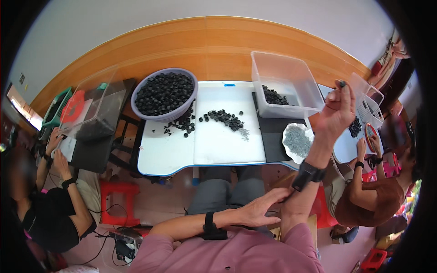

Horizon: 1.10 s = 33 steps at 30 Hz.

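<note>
My right hand (pixel 337 111) is raised over the table's right side, beside the clear plastic bin (pixel 287 64). Its fingertips pinch a small black cap-like piece (pixel 342 84). Across my lap, my left hand (pixel 261 208) has its fingers stretched out and rests against my right forearm, just below the black wrist device (pixel 308 176). A loose cluster of small round black pieces (pixel 223 119) lies on the white board (pixel 218 150), next to a little heap of thin grey bits (pixel 245 133). More grey bits fill a white scalloped dish (pixel 287 142) at the right.
A purple basin (pixel 193 101) heaped with black pieces stands at the back left. Black pieces also lie inside the clear bin. Co-workers sit left (pixel 48 204) and right (pixel 378 195) at their own tables. A red stool (pixel 119 195) stands on the floor.
</note>
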Each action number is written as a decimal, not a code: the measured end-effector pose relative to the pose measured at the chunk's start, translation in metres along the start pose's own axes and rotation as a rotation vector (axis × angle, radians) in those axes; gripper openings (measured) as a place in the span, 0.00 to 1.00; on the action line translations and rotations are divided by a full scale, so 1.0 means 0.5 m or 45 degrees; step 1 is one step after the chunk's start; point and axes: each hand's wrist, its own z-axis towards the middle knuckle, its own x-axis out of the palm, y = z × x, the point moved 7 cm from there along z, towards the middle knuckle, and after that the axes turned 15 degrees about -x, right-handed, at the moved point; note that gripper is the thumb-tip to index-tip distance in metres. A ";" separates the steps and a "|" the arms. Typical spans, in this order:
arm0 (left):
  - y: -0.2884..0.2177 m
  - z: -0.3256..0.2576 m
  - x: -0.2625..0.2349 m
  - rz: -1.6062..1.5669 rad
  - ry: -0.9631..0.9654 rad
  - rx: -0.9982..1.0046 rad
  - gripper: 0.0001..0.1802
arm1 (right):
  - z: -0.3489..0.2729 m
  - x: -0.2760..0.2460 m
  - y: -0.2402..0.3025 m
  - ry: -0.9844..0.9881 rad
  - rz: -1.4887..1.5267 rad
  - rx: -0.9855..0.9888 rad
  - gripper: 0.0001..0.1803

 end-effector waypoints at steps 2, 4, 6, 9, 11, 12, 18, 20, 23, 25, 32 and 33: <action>0.016 -0.001 0.000 0.148 0.143 -0.134 0.49 | 0.010 0.021 0.020 0.100 0.005 -0.029 0.09; 0.034 -0.005 0.005 0.393 0.295 -0.177 0.49 | 0.007 0.042 0.029 0.103 0.015 -0.022 0.10; -0.020 0.001 -0.017 0.294 0.050 0.014 0.49 | 0.002 0.058 0.041 0.110 0.026 -0.022 0.10; -0.030 -0.002 -0.032 0.051 -0.181 0.156 0.49 | -0.011 0.079 0.040 0.129 0.053 -0.018 0.10; 0.013 0.001 -0.006 -0.053 0.087 -0.123 0.48 | -0.024 0.087 0.039 0.195 0.015 -0.007 0.10; 0.010 -0.009 -0.008 -0.060 0.094 -0.083 0.40 | -0.032 0.091 0.038 0.261 -0.028 0.002 0.10; 0.012 -0.024 -0.107 0.461 -0.095 -0.091 0.21 | -0.088 0.055 0.008 0.239 -0.184 0.061 0.09; 0.003 -0.039 -0.246 0.588 -0.569 -0.120 0.18 | -0.159 0.046 -0.034 0.285 -0.264 0.209 0.09; 0.030 -0.081 -0.461 0.652 -1.236 -0.220 0.16 | -0.280 0.020 -0.101 0.394 -0.391 0.441 0.09; 0.044 -0.104 -0.575 0.948 -1.477 -0.281 0.18 | -0.366 0.005 -0.146 0.423 -0.463 0.653 0.09; 0.087 -0.078 -0.685 1.147 -1.403 -0.665 0.22 | -0.563 -0.028 -0.245 0.610 -0.493 0.866 0.08; 0.088 -0.073 -0.692 1.177 -1.402 -0.663 0.20 | -0.572 -0.027 -0.249 0.619 -0.489 0.868 0.08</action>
